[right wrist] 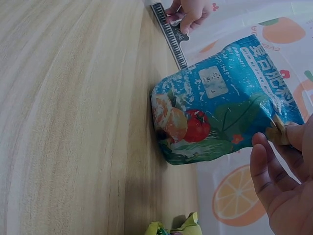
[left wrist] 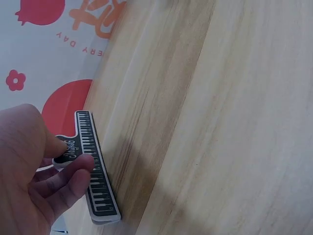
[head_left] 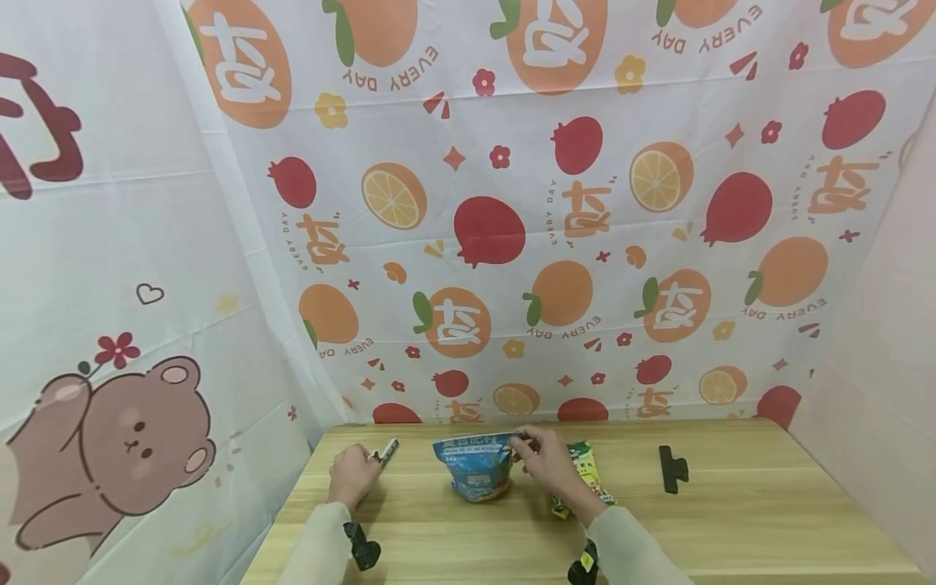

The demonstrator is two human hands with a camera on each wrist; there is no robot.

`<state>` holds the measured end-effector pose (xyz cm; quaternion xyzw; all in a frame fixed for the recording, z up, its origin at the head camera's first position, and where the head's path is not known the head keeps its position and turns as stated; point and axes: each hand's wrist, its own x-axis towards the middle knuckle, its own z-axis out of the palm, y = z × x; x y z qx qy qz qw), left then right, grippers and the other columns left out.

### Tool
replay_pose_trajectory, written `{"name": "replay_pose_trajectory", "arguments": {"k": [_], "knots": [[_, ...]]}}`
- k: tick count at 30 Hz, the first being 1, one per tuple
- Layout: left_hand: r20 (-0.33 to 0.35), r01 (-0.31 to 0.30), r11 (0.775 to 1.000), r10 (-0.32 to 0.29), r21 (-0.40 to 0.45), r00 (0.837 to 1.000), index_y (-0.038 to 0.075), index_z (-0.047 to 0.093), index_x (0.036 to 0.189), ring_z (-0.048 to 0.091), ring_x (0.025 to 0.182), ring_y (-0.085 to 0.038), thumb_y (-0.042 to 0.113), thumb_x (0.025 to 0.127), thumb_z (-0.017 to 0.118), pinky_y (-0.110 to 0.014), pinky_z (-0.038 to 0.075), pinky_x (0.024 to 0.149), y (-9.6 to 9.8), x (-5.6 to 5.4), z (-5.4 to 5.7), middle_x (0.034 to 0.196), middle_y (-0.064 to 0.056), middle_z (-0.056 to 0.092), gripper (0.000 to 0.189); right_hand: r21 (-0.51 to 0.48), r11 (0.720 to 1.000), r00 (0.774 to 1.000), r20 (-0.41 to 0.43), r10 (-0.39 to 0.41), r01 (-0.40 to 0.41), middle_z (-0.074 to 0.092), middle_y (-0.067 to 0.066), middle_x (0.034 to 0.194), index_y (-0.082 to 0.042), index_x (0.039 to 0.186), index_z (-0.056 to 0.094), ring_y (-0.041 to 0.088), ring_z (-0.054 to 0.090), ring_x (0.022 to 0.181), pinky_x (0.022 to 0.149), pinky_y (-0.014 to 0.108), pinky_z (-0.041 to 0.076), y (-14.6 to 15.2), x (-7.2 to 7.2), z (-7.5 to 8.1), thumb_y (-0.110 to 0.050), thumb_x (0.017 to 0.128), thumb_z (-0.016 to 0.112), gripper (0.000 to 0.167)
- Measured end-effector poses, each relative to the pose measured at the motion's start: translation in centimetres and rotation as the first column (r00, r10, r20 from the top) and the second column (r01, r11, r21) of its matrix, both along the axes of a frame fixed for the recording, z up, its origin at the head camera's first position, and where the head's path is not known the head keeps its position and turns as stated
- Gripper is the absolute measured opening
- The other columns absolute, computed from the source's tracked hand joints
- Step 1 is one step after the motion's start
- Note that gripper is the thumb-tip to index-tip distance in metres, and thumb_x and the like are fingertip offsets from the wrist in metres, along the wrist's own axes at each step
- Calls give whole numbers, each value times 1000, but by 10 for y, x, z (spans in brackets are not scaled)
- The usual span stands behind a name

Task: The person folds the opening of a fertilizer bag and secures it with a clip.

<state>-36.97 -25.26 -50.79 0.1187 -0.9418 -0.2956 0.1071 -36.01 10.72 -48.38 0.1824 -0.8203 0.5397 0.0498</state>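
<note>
The blue bag (head_left: 478, 475) stands on the bench (head_left: 439, 540), between my two hands. The fingers of my right hand (head_left: 547, 461) pinch its top corner. The fingers of my left hand (head_left: 354, 473) hold the piano-pattern clip (left wrist: 99, 169) by its short handle, apart from the bag. I think the pinch should be firm but gentle, because a strong pull could tip the bag. Better I keep its top edge flat, and the clip's handle squarely gripped.
</note>
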Motion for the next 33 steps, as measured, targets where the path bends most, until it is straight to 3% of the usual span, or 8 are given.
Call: {"name": "replay_pose_trajectory", "arguments": {"k": [11,14,17,23,26,33], "knots": [[-48,13,1000,-15,-26,999,13,55,51,48,61,-18,13,83,65,-29,34,54,-2,3,0,61,-2,53,33,4,1000,1000,14,-7,7,71,8,99,-15,103,71,10,67,80,62,25,57,1,0,0,-22,104,58,15],[-60,3,1000,-5,-24,998,9,59,61,51,64,-20,14,83,69,-29,36,55,-3,3,-1,68,-6,58,25,1,1000,1000,10,-4,4,71,8,99,-14,103,72,10,67,79,62,25,56,0,0,0,-23,104,58,16],[-63,-2,1000,2,-13,998,2,61,82,55,71,-24,15,85,72,-33,42,60,-3,1,0,81,-13,63,17,1,1000,1000,21,-9,9,71,8,99,-16,103,72,15,68,82,63,25,56,0,0,1,-22,104,58,15],[-73,-3,1000,2,-10,997,-10,59,114,65,97,-43,19,89,75,-53,52,82,-4,1,8,112,-32,67,42,-9,1000,1000,22,-7,7,71,10,102,-16,102,72,30,70,90,63,24,56,-1,-2,2,-23,104,58,15],[-79,7,1000,-9,-19,997,-12,61,115,65,101,-45,19,90,75,-56,52,85,-4,2,14,114,-33,66,42,-13,1000,1000,14,-6,6,71,10,101,-14,102,72,32,71,89,63,24,56,0,-1,2,-23,104,59,16],[-140,45,998,-49,-34,989,-8,70,102,65,90,-37,19,90,76,-52,51,78,-2,7,24,103,-28,70,30,-13,1000,1000,24,-14,14,71,9,101,-14,103,73,26,70,88,63,24,56,1,-1,1,-23,104,59,16]]}}
